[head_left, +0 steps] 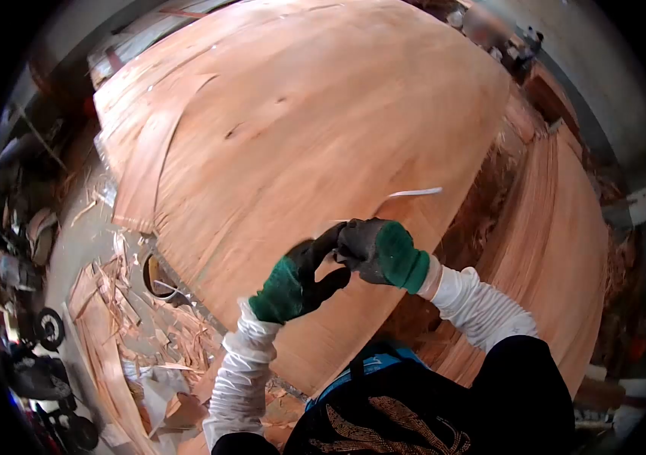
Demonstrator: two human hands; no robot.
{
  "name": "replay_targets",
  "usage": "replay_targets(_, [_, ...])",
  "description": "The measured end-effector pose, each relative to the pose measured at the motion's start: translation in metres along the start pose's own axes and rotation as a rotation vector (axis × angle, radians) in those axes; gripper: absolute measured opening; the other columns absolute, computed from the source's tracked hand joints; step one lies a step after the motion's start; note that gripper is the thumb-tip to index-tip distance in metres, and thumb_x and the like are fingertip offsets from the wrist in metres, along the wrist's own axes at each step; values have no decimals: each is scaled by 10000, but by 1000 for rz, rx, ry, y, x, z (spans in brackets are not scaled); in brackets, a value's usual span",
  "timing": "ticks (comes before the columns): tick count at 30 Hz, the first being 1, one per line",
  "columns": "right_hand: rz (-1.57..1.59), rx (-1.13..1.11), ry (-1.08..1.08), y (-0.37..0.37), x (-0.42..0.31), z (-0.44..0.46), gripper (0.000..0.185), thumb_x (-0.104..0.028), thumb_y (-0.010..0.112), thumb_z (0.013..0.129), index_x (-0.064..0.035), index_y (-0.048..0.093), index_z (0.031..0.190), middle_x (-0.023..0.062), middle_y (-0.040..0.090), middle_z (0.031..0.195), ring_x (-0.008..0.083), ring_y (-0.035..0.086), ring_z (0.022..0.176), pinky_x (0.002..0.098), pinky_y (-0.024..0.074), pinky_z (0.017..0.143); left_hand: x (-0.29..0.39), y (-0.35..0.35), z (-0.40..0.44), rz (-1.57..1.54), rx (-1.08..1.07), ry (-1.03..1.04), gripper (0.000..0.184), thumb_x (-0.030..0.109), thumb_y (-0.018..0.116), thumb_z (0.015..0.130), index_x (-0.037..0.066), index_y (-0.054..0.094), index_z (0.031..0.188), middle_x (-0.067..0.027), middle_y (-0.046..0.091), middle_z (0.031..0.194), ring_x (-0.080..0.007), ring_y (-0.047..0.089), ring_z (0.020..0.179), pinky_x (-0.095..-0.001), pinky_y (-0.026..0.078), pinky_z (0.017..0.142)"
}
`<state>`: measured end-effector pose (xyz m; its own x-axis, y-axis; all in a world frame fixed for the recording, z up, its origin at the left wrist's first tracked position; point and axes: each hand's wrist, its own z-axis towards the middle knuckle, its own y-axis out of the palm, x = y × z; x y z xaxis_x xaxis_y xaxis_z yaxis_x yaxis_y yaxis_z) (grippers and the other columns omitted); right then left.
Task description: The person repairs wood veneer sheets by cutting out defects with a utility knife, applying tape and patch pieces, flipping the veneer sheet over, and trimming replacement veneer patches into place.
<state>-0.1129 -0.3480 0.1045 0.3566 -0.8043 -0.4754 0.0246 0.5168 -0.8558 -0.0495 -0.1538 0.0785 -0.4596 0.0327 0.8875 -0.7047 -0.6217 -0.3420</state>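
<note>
Both my hands wear dark gloves with green backs and meet above the near part of a large wood veneer sheet [323, 144]. My left hand [296, 277] has its thumb apart from its fingers, and its fingertips touch the other glove. My right hand [380, 250] is curled closed, knuckles up. Just beyond it a thin white strip [417, 192] rises in a curve and seems to come out of the right hand. Whatever else lies between the fingers is hidden by the gloves.
A narrow loose veneer piece [157, 155] lies on the sheet's left side. Stacked veneer [550, 250] stands at right. Wood scraps [179, 334] litter the floor at left, near a round opening [160, 277]. A motorcycle [46, 379] stands lower left. A person [489, 30] is far off.
</note>
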Motion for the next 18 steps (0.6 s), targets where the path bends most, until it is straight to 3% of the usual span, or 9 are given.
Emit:
replay_targets(1, [66,37,-17,-3,1,-8,143,-200,646,800,-76,632,869,142,622,832,346,599,795,444,485,662,4,18,0,-232,-76,-196,561,131,675,831,46,463,1344,-149,655,1026,-253,640,867,-344,515,764])
replay_targets(2, [74,65,-10,-6,6,-20,146,-194,657,787,-76,632,869,145,620,831,344,600,794,443,485,658,6,32,2,-130,-19,-175,467,42,600,869,56,495,1324,-99,676,900,-183,632,720,-285,509,620])
replay_targets(5, [108,226,-30,-9,29,-51,164,-176,691,750,-77,628,864,151,611,823,342,602,793,438,488,648,8,79,2,-454,153,-466,412,7,553,892,36,517,1302,-89,676,946,-160,635,763,-264,502,611])
replay_targets(8, [184,417,29,0,64,-77,229,-179,720,716,-56,621,881,160,599,855,352,603,819,427,494,678,19,122,17,-486,320,-494,348,83,555,934,-1,528,1271,-103,668,1019,-173,647,806,-262,503,561])
replay_targets(11, [451,519,85,17,113,-102,330,-163,676,767,-22,601,1057,176,618,994,337,603,932,415,495,778,40,163,46,-423,347,-631,378,98,530,938,-13,498,1298,-139,663,1038,-195,658,767,-257,504,499])
replay_targets(12, [468,497,-15,21,131,-119,210,-128,589,841,-38,601,1030,158,625,894,301,620,819,363,498,733,27,176,41,-520,283,-615,404,99,517,933,-18,475,1317,-158,659,1038,-214,662,773,-262,510,498])
replay_targets(15, [1506,-80,486,-29,157,-178,148,-115,634,856,-21,632,970,89,652,791,157,601,730,301,497,672,48,228,81,-637,144,-671,497,116,498,917,-4,392,1387,-209,645,1035,-270,669,783,-283,526,500])
replay_targets(17, [1508,62,475,-62,186,-219,120,-88,637,848,-23,637,949,76,653,812,150,595,743,294,495,679,66,265,116,-411,-55,-604,548,176,475,950,61,296,1455,-217,643,1055,-278,671,795,-297,537,532])
replay_targets(18, [1503,131,470,-74,201,-235,107,-75,639,844,-24,640,939,69,653,822,146,593,750,290,494,683,67,283,134,-470,-34,-599,550,79,485,923,56,315,1446,-185,662,1011,-243,671,816,-281,536,565])
